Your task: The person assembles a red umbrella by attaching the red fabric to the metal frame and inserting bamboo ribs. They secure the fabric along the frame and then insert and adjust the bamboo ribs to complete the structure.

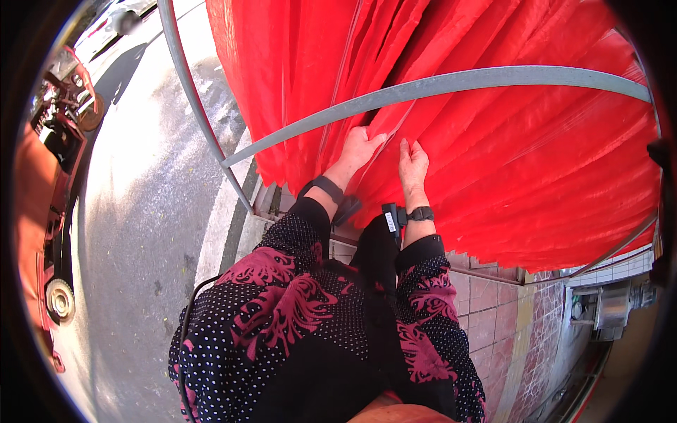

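Observation:
Bright red pleated fabric [508, 162] hangs in long folds behind a grey metal bar [451, 83]. Just below that bar, my left hand [360, 149] is closed on a fold of it, thumb pointing to the right. My right hand [413, 168] is a short way to its right, with its fingers curled and pinching the fabric between thumb and fingers. Between the hands the cloth forms a pale, narrow crease. Dark straps with small devices sit on both my wrists.
A grey metal post [189, 84] joins the bar at the left. Beyond it lies a paved road [141, 233] with a red vehicle [42, 211] at the far left. Reddish tiles [486, 303] cover the ground under the fabric, and a metal machine [613, 310] stands at the right.

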### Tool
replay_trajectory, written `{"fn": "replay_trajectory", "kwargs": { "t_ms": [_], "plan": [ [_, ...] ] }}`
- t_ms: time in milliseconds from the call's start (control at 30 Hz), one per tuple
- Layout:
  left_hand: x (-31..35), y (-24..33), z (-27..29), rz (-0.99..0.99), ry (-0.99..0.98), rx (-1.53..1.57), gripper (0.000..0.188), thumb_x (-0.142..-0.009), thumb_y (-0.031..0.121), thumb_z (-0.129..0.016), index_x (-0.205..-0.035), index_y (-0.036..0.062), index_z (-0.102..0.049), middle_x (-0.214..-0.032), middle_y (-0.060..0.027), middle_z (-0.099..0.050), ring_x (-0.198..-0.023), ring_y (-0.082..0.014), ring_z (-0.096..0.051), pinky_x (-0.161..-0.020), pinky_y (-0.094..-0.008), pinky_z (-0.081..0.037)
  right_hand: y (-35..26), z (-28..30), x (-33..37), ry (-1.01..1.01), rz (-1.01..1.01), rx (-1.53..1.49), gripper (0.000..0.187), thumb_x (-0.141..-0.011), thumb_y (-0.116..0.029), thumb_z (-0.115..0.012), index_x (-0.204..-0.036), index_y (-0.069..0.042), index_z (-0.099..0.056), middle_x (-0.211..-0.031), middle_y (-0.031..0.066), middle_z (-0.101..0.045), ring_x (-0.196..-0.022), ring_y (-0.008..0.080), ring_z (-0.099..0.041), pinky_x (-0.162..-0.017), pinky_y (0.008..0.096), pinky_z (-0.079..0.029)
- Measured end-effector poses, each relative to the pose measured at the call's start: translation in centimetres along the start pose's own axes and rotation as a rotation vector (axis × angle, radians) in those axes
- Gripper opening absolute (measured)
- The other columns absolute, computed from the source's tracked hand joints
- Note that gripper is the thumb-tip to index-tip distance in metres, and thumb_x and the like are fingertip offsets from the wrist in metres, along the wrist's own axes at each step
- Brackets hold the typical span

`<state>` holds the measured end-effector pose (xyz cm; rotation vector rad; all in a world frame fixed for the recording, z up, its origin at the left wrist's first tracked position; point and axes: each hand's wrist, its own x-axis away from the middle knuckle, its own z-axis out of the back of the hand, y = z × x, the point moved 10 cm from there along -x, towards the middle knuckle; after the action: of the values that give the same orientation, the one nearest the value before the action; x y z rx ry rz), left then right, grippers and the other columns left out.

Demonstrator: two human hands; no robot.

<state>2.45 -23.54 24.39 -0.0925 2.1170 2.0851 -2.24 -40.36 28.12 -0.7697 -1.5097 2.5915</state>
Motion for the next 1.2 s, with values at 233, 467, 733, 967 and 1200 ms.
{"fn": "replay_trajectory", "kwargs": {
  "t_ms": [233,467,733,967,1200],
  "plan": [
    [-1.3,3.0,-1.2,-0.195,0.032,0.073,0.025,-0.087,0.012,-0.069,-0.108,-0.0025,-0.067,-0.098,-0.0085,-0.072,-0.089,-0.0127,-0.065,-0.079,-0.0294,-0.051,-5.3,0.9,-1.3,0.082,0.135,0.055,0.029,-0.095,-0.027,-0.056,-0.11,-0.005,-0.065,-0.097,0.02,-0.069,-0.094,0.0358,-0.066,-0.082,0.0396,-0.051],
    [-1.3,2.0,-0.4,-0.122,0.014,-0.061,0.026,-0.088,0.013,-0.068,-0.111,-0.0013,-0.067,-0.101,-0.0071,-0.072,-0.092,-0.0122,-0.065,-0.082,-0.0291,-0.051,-5.5,1.8,-1.4,0.095,0.096,0.182,0.029,-0.095,-0.029,-0.054,-0.113,-0.009,-0.066,-0.099,0.0199,-0.068,-0.097,0.0385,-0.064,-0.082,0.043,-0.051],
    [-0.5,11.4,0.9,-0.436,0.164,-0.098,0.032,-0.088,0.016,-0.07,-0.114,-0.0024,-0.065,-0.103,-0.0091,-0.071,-0.094,-0.0141,-0.065,-0.085,-0.0296,-0.05,-9.2,3.1,-2.1,0.116,0.161,0.181,0.028,-0.095,-0.03,-0.053,-0.106,-0.007,-0.065,-0.094,0.0223,-0.067,-0.093,0.0411,-0.063,-0.079,0.0448,-0.051],
    [-1.4,17.6,0.6,-0.398,0.08,0.133,0.025,-0.089,0.014,-0.067,-0.109,-0.0003,-0.067,-0.097,-0.0072,-0.071,-0.09,-0.0126,-0.063,-0.08,-0.03,-0.05,-16.7,6.6,-5.8,0.186,0.215,0.21,0.03,-0.094,-0.03,-0.055,-0.099,-0.003,-0.064,-0.086,0.026,-0.065,-0.088,0.0438,-0.063,-0.075,0.0474,-0.05],
    [-1.3,20.5,-0.9,-0.478,0.119,0.439,0.021,-0.093,0.014,-0.061,-0.106,-0.0026,-0.066,-0.097,-0.0039,-0.069,-0.087,-0.009,-0.059,-0.078,-0.0258,-0.049,-21.1,8.0,-8.4,0.212,0.321,0.285,0.034,-0.091,-0.035,-0.057,-0.098,-0.003,-0.064,-0.087,0.024,-0.066,-0.088,0.0446,-0.062,-0.075,0.0493,-0.05]
  ]
}}
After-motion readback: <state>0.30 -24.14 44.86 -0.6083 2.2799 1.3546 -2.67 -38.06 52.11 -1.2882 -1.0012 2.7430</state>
